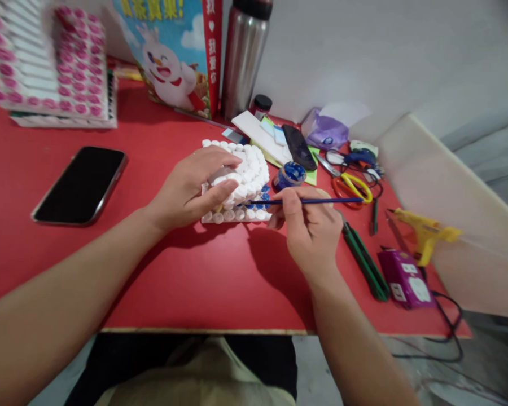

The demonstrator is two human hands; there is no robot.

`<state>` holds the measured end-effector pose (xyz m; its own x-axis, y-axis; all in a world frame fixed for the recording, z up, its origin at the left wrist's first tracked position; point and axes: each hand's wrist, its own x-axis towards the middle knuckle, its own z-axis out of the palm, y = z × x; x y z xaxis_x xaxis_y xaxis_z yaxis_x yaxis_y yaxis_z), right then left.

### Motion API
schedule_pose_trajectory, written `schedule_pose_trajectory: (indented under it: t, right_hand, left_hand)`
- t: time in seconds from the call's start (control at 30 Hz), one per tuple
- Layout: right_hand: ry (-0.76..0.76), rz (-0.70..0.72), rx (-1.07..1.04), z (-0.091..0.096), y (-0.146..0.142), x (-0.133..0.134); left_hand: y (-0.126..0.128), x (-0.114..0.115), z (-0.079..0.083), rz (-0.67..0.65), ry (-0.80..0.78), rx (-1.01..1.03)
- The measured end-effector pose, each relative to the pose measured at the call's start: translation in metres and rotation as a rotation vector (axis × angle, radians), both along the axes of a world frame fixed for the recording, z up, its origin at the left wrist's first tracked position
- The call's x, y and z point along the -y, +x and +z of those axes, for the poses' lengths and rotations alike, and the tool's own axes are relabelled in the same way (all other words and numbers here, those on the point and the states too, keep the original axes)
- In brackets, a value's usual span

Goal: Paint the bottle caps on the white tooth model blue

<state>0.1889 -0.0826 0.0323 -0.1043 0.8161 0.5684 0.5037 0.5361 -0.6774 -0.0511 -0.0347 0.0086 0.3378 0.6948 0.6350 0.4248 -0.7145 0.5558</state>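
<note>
A white craft piece (254,169), made of many small round white knobs on a flat base, lies on the red table. My left hand (195,183) grips its left side, with thumb and fingers around the raised part. Some knobs on the piece's right side are blue. In my right hand (307,225) a thin dark blue paintbrush (330,201) is pinched, its tip against the piece near the blue knobs. The bristles are too small to make out. Just behind the right hand stands an open glass jar of blue paint (291,174).
A phone (81,185) lies at left, pink-and-white craft pieces (80,73) behind it. A cartoon box (173,56) and steel bottle (245,56) stand at the back. Yellow scissors (351,189), a green cutter (366,262), a purple box (406,279) and a yellow glue gun (427,231) lie right.
</note>
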Motion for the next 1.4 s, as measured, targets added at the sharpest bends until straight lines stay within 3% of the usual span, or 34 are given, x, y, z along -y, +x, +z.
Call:
schedule_pose_trajectory:
  t: [0.37,0.53,0.77,0.9,1.0,1.2,1.4]
  right_hand:
    - [-0.018,-0.011,-0.065,0.0,0.002,-0.003]
    - [-0.032,0.055,-0.029,0.0,0.004,-0.004]
    - [-0.097,-0.084,-0.314,0.007,0.01,-0.006]
    - [-0.148,-0.088,-0.384,0.009,0.01,-0.009]
    - [-0.161,-0.046,-0.361,0.006,0.007,-0.008]
    - [-0.043,-0.006,-0.122,-0.002,0.001,-0.005]
    - [-0.067,0.044,-0.123,-0.002,0.002,-0.005]
  left_hand:
    - [-0.002,0.0,-0.002,-0.016,0.005,0.002]
    - [-0.003,0.001,-0.001,0.005,-0.033,0.004]
    - [-0.004,0.002,-0.001,0.01,-0.033,-0.002]
    - [-0.003,0.002,-0.001,0.004,-0.044,-0.014]
    - [-0.004,0.002,-0.001,0.006,-0.049,-0.015]
    - [-0.005,0.002,-0.002,0.003,-0.032,-0.012]
    - [-0.005,0.001,-0.002,-0.004,-0.044,-0.022]
